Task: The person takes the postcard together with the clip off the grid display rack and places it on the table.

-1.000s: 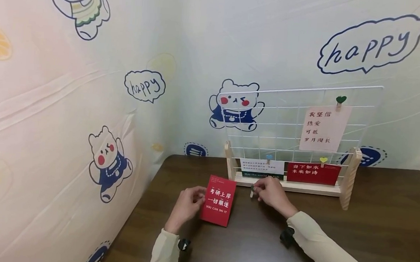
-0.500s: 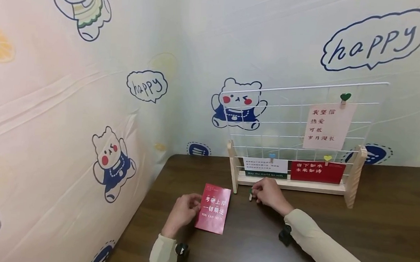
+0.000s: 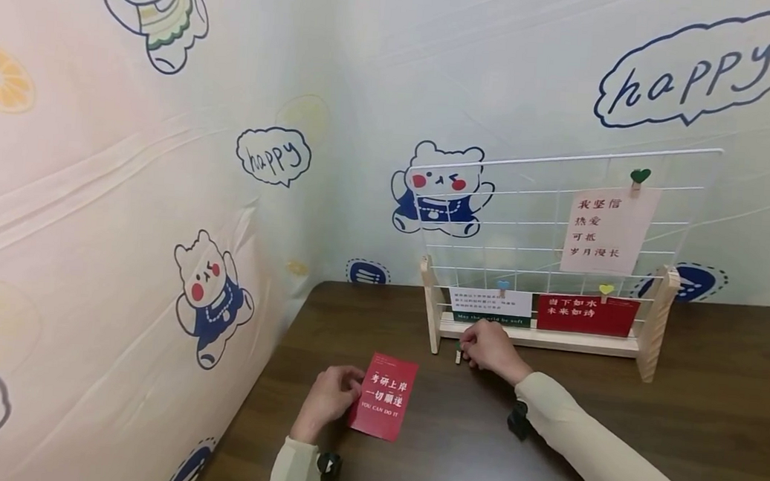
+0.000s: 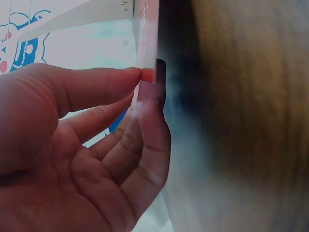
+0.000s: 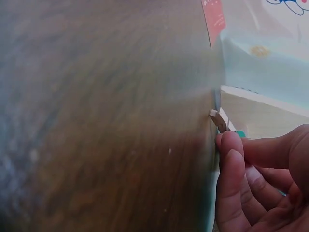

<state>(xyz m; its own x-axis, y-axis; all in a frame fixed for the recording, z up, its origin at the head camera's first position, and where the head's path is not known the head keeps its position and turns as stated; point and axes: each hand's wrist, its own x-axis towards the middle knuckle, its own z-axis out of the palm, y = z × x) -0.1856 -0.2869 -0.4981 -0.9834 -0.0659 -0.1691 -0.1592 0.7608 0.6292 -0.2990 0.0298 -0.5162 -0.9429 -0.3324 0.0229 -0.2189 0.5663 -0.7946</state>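
Loose red card (image 3: 383,397) has come toward the near side of the bench (image 3: 450,454) over the last second, away from the rack (image 3: 656,330); left hand (image 3: 328,397) came with it. Right hand (image 3: 493,349) has barely shifted — parked at the rack's front foot.

Left: thumb and index pinched together on the card's left edge, remaining fingers curled loosely below. Printed face up, top leaning away. Can't tell whether its bottom edge touches wood.

Right: thumb and fingertips clamped on a small clip (image 3: 459,356), green part at the top, wooden end poking out past the fingertips. Hand sits right in front of the base plank; contact with it unclear.

Edges and room: strip of bench top shows between card and right hand, more wood toward the person and out to the right. Bench's left edge slants past the left hand, fairly near. Rack's left post stands just behind the clip — tight there. White-and-green card (image 3: 488,303) hangs directly behind the right hand, clipped red card (image 3: 587,316) farther right, white card (image 3: 608,232) above.
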